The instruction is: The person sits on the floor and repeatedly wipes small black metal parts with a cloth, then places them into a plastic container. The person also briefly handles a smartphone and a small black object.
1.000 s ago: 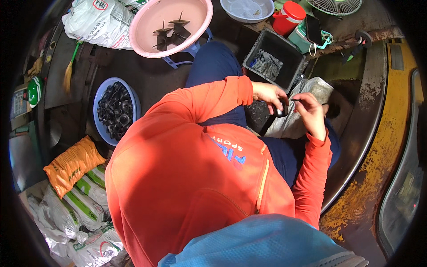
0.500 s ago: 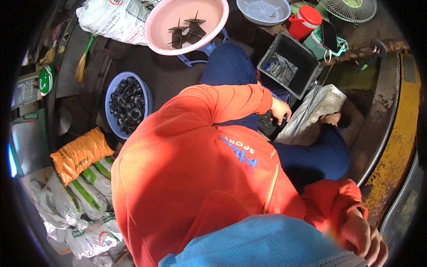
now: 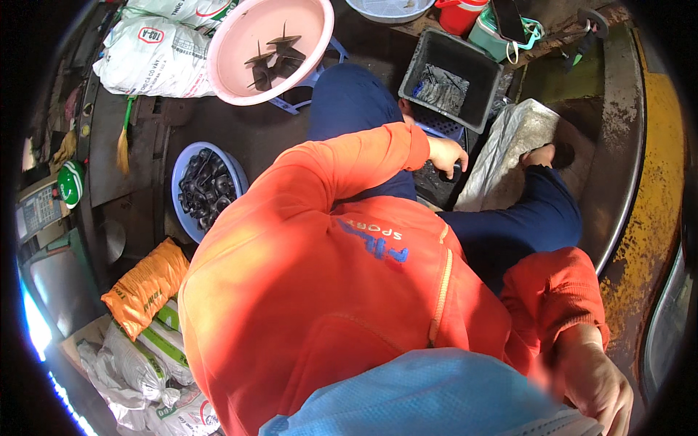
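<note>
My left hand (image 3: pixel 447 154) reaches across my lap with its fingers curled round a small black piece (image 3: pixel 444 175), mostly hidden by the hand. Beneath it is a dark tray or tub, only partly visible. Close by stands a black rectangular bin (image 3: pixel 474 109) with a grey heap of thin pieces (image 3: pixel 442 89) in it. A whitish sack (image 3: pixel 502 149) lies between the bin and my bare foot (image 3: pixel 539 155). Down at the lower right, my right hand (image 3: pixel 598 385) is beside my blue face mask (image 3: pixel 436 392), fingers bent together; whatever they hold is hidden.
A blue basin (image 3: pixel 238 168) of black parts stands at the left. Behind it, a pink basin (image 3: pixel 222 62) with dark finned pieces rests on a blue stool (image 3: pixel 283 107). Filled sacks (image 3: pixel 153 58), an orange bag (image 3: pixel 149 285) and a yellow metal edge (image 3: pixel 658 182) surround me.
The view has shifted, so the basins and bin appear displaced. My left hand stays low by the bin, the black piece showing more. My right hand has turned slightly, its back more visible.
</note>
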### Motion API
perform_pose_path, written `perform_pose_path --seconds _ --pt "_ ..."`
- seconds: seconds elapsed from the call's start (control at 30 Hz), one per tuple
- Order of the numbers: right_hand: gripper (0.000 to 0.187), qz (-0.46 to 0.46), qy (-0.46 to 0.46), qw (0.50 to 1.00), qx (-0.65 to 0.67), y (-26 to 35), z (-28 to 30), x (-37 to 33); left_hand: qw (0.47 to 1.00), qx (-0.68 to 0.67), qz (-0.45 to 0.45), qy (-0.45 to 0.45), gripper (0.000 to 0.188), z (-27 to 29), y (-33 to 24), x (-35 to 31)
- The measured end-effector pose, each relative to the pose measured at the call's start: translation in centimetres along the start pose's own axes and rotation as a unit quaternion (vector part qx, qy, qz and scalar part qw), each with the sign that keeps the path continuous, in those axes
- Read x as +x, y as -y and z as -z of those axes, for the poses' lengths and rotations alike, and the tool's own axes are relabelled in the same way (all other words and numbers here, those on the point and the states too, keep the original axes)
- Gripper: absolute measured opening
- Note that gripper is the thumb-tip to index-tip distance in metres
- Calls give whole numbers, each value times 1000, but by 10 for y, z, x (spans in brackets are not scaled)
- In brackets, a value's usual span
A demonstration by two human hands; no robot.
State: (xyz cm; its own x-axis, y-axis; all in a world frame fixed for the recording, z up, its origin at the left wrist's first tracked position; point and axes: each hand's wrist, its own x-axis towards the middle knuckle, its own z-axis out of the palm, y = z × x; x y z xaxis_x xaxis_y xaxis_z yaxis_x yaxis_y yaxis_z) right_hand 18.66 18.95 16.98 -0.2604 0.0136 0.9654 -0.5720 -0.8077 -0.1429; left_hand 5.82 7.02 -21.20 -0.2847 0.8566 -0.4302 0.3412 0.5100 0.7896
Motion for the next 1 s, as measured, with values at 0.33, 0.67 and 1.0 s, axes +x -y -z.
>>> perform_pose_path --seconds 0.33,0.67,1.0 --pt "16 110 16 988 -109 3 -4 -8 993 -7 -47 -109 44 22 2 -11" --pt "24 140 33 988 -51 -6 19 -7 695 -519 -45 -496 43 125 21 -86" --pt "25 -238 -339 836 -360 3 109 -70 590 -538 150 -583 41 212 155 -34"
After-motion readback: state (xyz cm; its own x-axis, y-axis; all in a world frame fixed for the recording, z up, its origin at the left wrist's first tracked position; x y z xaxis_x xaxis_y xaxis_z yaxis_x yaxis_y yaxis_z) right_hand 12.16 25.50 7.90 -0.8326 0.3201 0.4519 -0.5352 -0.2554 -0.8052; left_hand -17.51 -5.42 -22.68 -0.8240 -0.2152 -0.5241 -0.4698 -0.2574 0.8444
